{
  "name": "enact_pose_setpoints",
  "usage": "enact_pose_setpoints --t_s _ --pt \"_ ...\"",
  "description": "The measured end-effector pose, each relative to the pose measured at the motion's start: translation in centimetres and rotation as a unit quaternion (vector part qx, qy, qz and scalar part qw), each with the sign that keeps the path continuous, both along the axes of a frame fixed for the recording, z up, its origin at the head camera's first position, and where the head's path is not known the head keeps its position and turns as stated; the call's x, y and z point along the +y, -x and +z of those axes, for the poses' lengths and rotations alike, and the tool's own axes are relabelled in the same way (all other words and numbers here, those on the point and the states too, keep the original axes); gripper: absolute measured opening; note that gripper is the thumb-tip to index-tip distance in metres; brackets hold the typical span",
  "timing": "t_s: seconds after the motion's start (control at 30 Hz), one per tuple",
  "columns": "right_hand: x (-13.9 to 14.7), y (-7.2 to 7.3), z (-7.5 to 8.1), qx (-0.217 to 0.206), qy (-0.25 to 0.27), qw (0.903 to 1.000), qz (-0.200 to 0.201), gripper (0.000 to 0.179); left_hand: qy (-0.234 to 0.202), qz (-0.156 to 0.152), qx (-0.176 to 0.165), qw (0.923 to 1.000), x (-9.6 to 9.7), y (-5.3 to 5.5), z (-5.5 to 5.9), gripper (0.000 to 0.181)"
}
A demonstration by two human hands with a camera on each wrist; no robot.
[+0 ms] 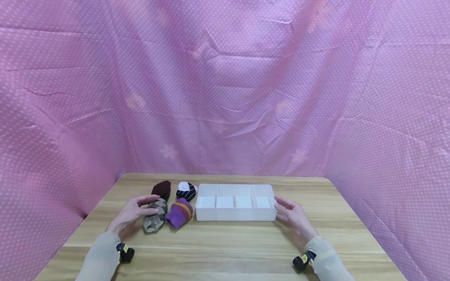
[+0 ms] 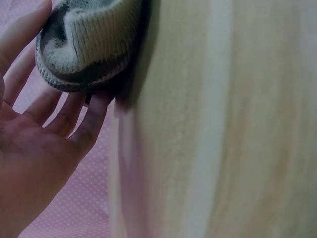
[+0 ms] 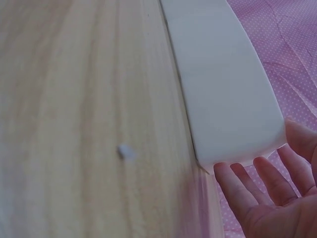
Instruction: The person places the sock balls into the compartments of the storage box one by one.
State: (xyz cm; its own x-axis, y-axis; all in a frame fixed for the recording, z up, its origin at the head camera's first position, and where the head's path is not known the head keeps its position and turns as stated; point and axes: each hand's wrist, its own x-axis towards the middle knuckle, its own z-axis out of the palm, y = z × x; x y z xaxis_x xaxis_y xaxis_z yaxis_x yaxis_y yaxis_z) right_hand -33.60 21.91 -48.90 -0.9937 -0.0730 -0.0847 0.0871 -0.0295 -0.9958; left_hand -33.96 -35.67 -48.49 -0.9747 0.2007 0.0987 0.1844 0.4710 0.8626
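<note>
My left hand [image 1: 131,212] is at a rolled grey-and-beige patterned sock [image 1: 155,220], fingers fairly straight along its far side and thumb over its near side. In the left wrist view the ribbed end of this sock [image 2: 101,39] lies between thumb and fingers, against the fingertips. My right hand [image 1: 293,216] touches the right end of a white divided box [image 1: 235,214]. Its fingers are extended, with the fingertips on the end wall and the thumb by the rim, as the right wrist view shows at the box's corner [image 3: 233,114].
Around the patterned sock lie a dark maroon rolled sock [image 1: 162,189], a black-and-white one [image 1: 186,191] and a purple one with orange stripes [image 1: 180,213]. The box's several compartments hold nothing. A wooden table [image 1: 225,253] carries everything; pink dotted cloth [image 1: 225,97] hangs behind and beside it.
</note>
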Motion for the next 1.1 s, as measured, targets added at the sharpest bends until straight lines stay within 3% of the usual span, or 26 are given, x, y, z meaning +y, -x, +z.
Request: enact_pose_setpoints --t_s 0.27,0.77,0.97,1.1 --pt "-0.1 0.0 0.2 -0.006 -0.014 0.9999 -0.005 0.059 0.032 -0.022 -0.032 0.9987 0.4 -0.1 0.6 0.060" --pt "-0.2 0.1 0.0 -0.005 -0.018 0.9998 0.005 0.060 0.055 -0.023 -0.008 0.9982 -0.3 0.2 0.3 0.060" --pt "-0.2 0.2 0.0 -0.006 -0.007 1.0000 0.003 0.060 0.035 -0.018 -0.020 0.9990 -0.8 0.1 1.0 0.065" --pt "-0.3 0.3 0.1 -0.002 -0.003 1.0000 0.003 0.060 0.025 -0.020 0.004 0.9995 -1.0 0.1 1.4 0.063"
